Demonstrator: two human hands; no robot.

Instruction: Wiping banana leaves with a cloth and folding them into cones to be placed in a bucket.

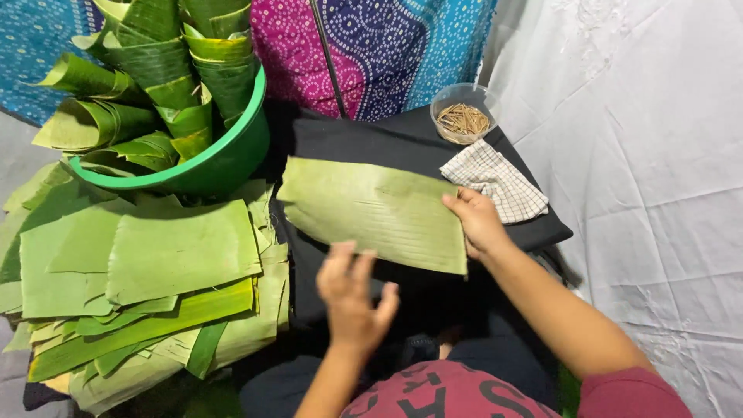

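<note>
Banana leaf sheet (371, 209): rectangular, pale matte green, finely ribbed, lying flat on a black cloth (364, 139) over the counter. Right hand (478, 220): grip pinching the sheet's right edge. Left hand (352, 298): fingers spread, blurred, hovering just below the sheet's near edge. Left: stack of cut leaves (147, 279); green basin (224, 159) of rolled leaves. Behind: clear cup of sticks (463, 116); checked cloth (495, 182).

Both hands (352, 298) (478, 220) outstretched, fingers spread.
</note>
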